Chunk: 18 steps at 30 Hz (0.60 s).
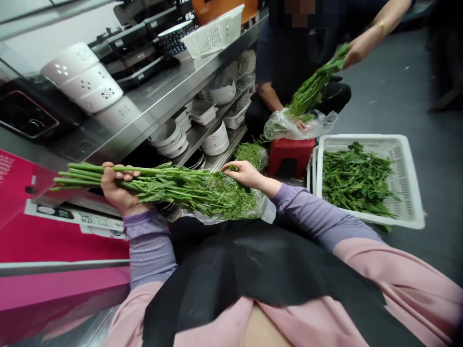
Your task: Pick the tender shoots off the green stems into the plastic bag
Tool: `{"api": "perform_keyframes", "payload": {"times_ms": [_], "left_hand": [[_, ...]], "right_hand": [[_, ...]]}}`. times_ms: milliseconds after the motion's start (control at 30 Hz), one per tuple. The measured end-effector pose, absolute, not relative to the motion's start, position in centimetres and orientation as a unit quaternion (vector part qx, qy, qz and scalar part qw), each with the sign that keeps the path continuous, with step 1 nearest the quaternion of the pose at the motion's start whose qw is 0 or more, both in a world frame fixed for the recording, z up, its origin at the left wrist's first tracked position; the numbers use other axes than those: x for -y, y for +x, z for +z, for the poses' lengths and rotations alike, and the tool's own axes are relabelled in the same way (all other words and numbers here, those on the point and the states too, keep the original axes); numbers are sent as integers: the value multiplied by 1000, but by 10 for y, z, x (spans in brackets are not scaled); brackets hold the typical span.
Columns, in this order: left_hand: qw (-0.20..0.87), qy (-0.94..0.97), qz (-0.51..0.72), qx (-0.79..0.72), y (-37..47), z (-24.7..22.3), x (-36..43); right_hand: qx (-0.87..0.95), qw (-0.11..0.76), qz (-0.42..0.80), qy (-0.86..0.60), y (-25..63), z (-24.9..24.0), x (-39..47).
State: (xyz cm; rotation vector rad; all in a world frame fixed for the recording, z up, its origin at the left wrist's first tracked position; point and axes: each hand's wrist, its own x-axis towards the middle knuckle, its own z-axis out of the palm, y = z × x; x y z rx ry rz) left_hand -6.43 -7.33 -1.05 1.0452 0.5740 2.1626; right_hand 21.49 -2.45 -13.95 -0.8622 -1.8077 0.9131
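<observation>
My left hand (121,190) is wrapped round a long bunch of leafy green shoots (181,185), near the cut stem ends that stick out to the left. The bunch lies nearly level in front of my black apron. At its leafy, curly end, my right hand (248,174) has finger and thumb pinched together on a shoot tip, partly hidden by the fingers. Clear plastic (265,207) shows under and beside that end. Behind my right hand sits a heap of thin curly greens (249,155).
A white perforated basket (415,193) with picked greens stands on the floor at right. Opposite, a co-worker holds another bunch (314,89) over a plastic bag on a red stool (291,156). Metal shelves (162,103) with white bowls run along the left, beside a pink-red panel (72,241).
</observation>
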Motion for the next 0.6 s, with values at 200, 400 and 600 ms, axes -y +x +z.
{"api": "perform_keyframes", "payload": {"times_ms": [200,400,600], "left_hand": [[328,411,821,-222,-62,-8,74],[329,392,826,-237,-50,-7,76],[301,412,820,-258,-48,-9,83]], "right_hand": [[740,492,232,-395,209,-142,46],[786,429,103,-433,190,-135,52],[656,518,294,-464,188,-153,28]]}}
